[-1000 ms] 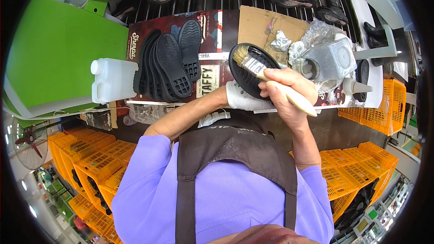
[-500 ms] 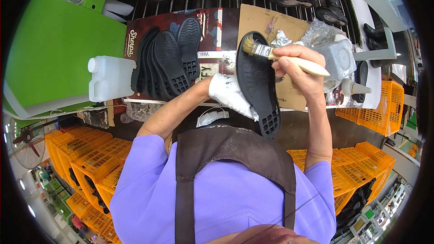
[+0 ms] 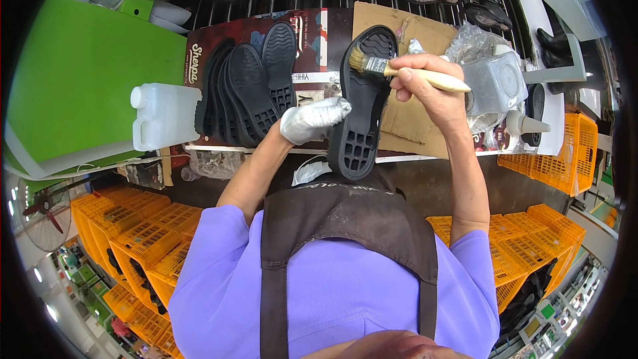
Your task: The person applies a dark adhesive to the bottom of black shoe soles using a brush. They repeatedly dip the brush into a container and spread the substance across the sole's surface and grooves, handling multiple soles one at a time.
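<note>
Black sole (image 3: 362, 110) under the brush (image 3: 376, 66)

White glove (image 3: 300, 126) covered the left hand (image 3: 315, 119), which gripped the sole by its left edge, near the middle; the fingers underneath could not be seen. The sole was just to the right of this hand, with its toe part directed away from the person and its heel grid nearest to the body. Bare, the right hand (image 3: 435, 93) was closed around the brush handle, and the bristles met the toe part, left of that hand. In my judgement, the step was brushing the upper-facing side; whether the bristles carried some liquid, I could not tell. The next stroke seemed to call for a firm left grip and an even path along the rim, clear of the glove. Left of the left hand lay similar soles (image 3: 247, 93); right of the right hand, a clear container (image 3: 495, 83).
</note>
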Demonstrator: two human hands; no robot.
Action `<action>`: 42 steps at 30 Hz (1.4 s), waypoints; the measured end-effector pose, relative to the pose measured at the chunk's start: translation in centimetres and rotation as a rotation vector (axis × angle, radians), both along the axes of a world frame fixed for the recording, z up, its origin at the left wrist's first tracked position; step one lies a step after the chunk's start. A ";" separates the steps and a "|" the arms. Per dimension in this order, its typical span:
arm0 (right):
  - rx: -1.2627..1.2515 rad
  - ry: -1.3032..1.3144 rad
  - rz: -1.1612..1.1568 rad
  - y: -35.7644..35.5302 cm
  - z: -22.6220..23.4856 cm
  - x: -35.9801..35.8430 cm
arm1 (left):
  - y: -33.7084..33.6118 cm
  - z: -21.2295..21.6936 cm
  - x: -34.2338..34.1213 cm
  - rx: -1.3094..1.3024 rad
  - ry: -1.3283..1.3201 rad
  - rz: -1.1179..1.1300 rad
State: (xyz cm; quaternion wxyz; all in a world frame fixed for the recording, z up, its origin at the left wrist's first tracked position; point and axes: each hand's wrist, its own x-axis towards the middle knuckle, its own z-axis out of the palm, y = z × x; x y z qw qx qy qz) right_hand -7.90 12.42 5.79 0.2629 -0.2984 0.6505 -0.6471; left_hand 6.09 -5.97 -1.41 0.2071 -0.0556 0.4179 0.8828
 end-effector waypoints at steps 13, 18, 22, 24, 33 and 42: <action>-0.024 0.033 0.031 -0.2 0.2 3.1 | 0.3 -1.4 0.4 0.367 0.037 0.246; -0.001 -0.014 0.010 -0.2 0.5 4.1 | 1.1 0.1 -0.1 0.369 0.107 0.362; 0.000 0.022 0.023 -0.1 0.8 4.5 | 1.2 0.3 -0.4 0.352 0.095 0.425; -0.005 0.023 0.028 0.0 0.8 4.6 | 1.6 0.9 -0.7 0.326 0.085 0.481; -0.001 0.010 0.059 0.1 1.4 5.0 | 2.1 -0.1 -1.4 -0.439 0.150 0.649; 0.071 0.051 0.136 0.4 3.8 4.7 | 2.2 3.7 -1.0 0.215 0.117 0.493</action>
